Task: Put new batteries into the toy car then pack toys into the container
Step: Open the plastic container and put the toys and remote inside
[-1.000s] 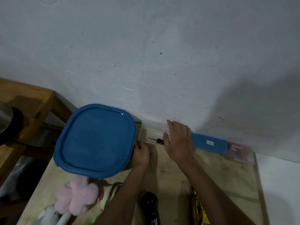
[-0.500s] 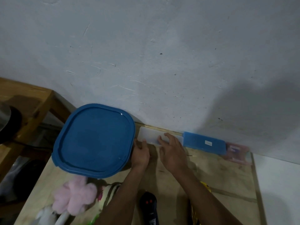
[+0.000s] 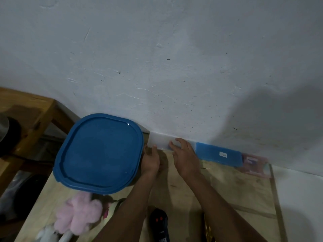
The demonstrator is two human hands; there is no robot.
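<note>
A single wide-angle view comes from the person's head and looks forward and down, toward the far edge of a pale wooden counter [image 3: 236, 189] where it meets a scuffed white plastered wall [image 3: 174, 58]. The camera is close. Both forearms enter from the bottom edge and reach up to mid-frame, where the left hand [image 3: 150, 159] and the right hand [image 3: 185, 158] lie near that junction. The wall fills the upper half of the frame and more. The counter takes only the lower centre and right, its right edge bowed by the lens. A round-cornered blue plastic lid [image 3: 99, 152] sits left of centre, seen from above. A brown wooden frame [image 3: 26, 109] occupies the left edge.
</note>
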